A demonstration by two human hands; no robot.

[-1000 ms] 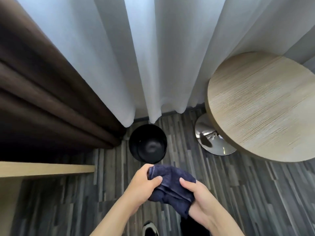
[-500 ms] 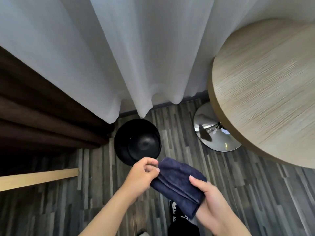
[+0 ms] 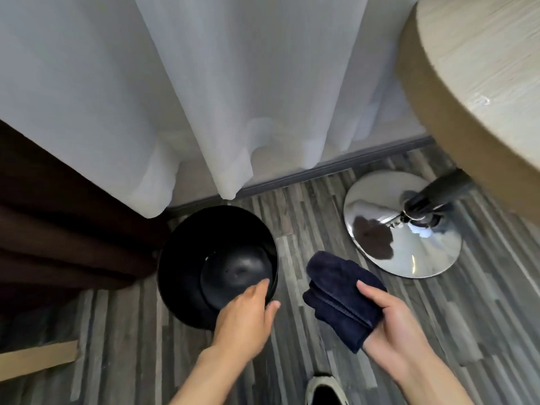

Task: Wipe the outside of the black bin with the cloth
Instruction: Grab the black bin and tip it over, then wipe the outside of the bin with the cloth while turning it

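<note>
A round black bin (image 3: 204,252) stands empty on the grey plank floor, just below the curtain hem. My left hand (image 3: 245,317) lies over the bin's near rim with the fingers spread, one finger inside the rim and the thumb outside. Whether it grips the rim I cannot tell. A folded dark blue cloth (image 3: 339,290) is held in my right hand (image 3: 394,325), to the right of the bin and apart from it.
White sheer curtains (image 3: 233,97) hang behind the bin, a dark brown curtain (image 3: 58,229) to its left. A round wooden table (image 3: 482,83) on a chrome base (image 3: 403,229) stands at the right. A wooden edge (image 3: 38,358) shows at bottom left. My shoe (image 3: 324,390) is below.
My left hand let go of the cloth and moved left onto the bin's near rim. The cloth stays in my right hand. The view has come much closer to the floor.
</note>
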